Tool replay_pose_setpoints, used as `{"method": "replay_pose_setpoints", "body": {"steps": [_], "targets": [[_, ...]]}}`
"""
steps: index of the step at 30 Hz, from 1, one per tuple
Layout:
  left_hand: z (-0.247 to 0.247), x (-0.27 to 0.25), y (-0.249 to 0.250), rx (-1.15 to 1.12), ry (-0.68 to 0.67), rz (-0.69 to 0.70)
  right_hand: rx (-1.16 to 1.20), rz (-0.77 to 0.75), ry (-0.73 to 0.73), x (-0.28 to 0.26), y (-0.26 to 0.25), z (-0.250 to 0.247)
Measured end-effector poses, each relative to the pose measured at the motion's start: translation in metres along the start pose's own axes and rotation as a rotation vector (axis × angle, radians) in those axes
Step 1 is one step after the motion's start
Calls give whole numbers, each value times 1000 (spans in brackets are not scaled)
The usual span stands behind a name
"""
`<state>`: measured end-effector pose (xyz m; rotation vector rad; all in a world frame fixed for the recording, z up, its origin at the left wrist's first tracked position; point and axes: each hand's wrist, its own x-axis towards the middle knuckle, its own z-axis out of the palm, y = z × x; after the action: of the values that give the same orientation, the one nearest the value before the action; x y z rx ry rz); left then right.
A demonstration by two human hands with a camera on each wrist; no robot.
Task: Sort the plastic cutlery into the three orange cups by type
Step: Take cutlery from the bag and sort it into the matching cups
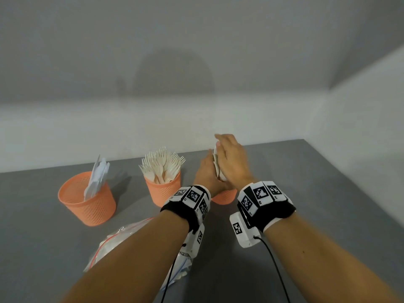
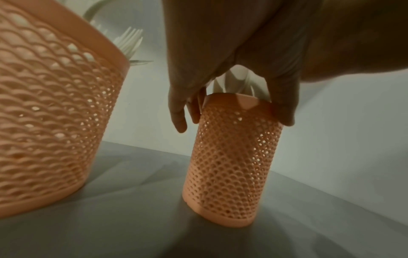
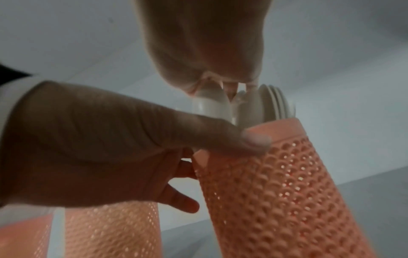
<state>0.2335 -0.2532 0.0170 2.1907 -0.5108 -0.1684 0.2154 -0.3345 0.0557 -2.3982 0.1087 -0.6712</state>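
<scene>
Three orange mesh cups stand in a row on the grey table. The left cup (image 1: 94,206) holds white knives (image 1: 97,178). White forks (image 1: 161,165) fill the middle cup (image 1: 162,191) (image 2: 50,104). The right cup (image 1: 224,196) (image 2: 232,157) (image 3: 276,183) holds white spoons (image 1: 216,165) (image 3: 264,103) and is mostly hidden behind both hands in the head view. My left hand (image 1: 207,173) grips this cup at the rim, thumb (image 3: 253,139) on one side and fingers (image 2: 178,120) on the other. My right hand (image 1: 231,158) lies flat against the spoons, fingers straight.
A clear zip bag (image 1: 122,237) with a red seal line lies on the table (image 1: 306,193) near me, partly under my left forearm. White walls close the table at the back and on the right. Cables hang from both wrist cameras.
</scene>
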Motion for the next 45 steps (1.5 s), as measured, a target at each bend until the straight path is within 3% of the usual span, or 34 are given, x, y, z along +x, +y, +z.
{"method": "replay_pose_setpoints", "body": {"steps": [3, 6, 9, 11, 13, 15, 17, 20, 22, 25, 33, 38, 45], "targets": [[-3, 0, 2, 63, 23, 5, -274, -28, -193, -6, 3, 0], [-16, -5, 9, 18, -10, -39, -307, -28, -275, -8, 2, -5], [-42, -23, 20, -2, -97, -80, -274, -77, -127, -11, -9, -14], [-67, -38, 26, -112, -61, -83, -190, -144, 37, -16, -26, -20], [-92, -57, 29, -332, 5, -100, -32, -192, 48, -23, -45, -20], [-115, -79, 28, -457, 76, -121, 152, -190, -98, -33, -65, -17], [-131, -98, 16, -389, 91, -125, 241, -148, -336, -49, -83, -10], [-147, -130, -25, 37, -33, -163, 185, -170, -650, -79, -100, 9], [-152, -151, -57, 363, -171, -279, 73, -218, -817, -97, -103, 25], [-147, -180, -89, 511, -257, -450, -94, -252, -987, -120, -105, 45], [-151, -207, -118, 328, -146, -476, -395, -364, -960, -155, -100, 79], [-170, -225, -126, 287, -117, -413, -437, -435, -832, -165, -100, 86], [-175, -242, -138, 50, -130, -379, -455, -473, -856, -174, -117, 95]]}}
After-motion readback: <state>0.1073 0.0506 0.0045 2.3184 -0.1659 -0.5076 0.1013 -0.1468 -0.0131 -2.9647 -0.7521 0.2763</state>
